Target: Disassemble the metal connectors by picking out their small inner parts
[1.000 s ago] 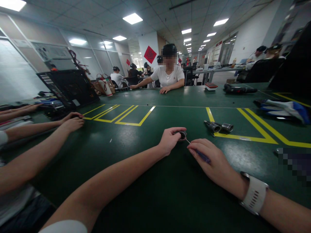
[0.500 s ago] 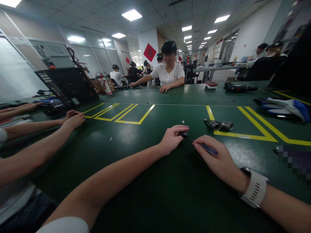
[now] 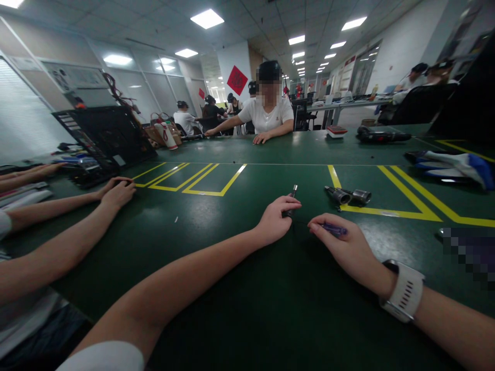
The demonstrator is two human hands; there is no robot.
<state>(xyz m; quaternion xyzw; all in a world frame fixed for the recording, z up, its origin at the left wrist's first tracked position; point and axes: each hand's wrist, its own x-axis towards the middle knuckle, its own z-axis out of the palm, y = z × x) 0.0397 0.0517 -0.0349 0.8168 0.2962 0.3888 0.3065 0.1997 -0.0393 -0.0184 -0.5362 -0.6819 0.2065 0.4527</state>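
Observation:
My left hand point(image 3: 275, 219) is closed around a small dark cylindrical part with a thin metal shaft point(image 3: 295, 189) that leans up and to the right. Most of the part's body is hidden by my fingers. In my right hand point(image 3: 342, 245) is a screwdriver with a purple, see-through handle point(image 3: 334, 230), pinched between thumb and fingers and pointing left. Its thin blade hardly shows against the dark table, so I cannot tell where the tip ends. Just beyond my right hand lie two similar dark metal parts, one point(image 3: 340, 197) beside the other point(image 3: 361, 197).
The green table point(image 3: 216, 309) carries yellow tape outlines point(image 3: 402, 214). Blue and white gloves point(image 3: 452, 167), a black tool point(image 3: 382, 135) and a red-and-white box point(image 3: 336, 132) lie toward the right. A co-worker point(image 3: 266, 116) sits opposite; another person's hands point(image 3: 118, 191) rest at left.
The part in my left hand has tipped, its shaft going from upright to leaning right. The screwdriver blade, earlier visible reaching the part, now hardly shows.

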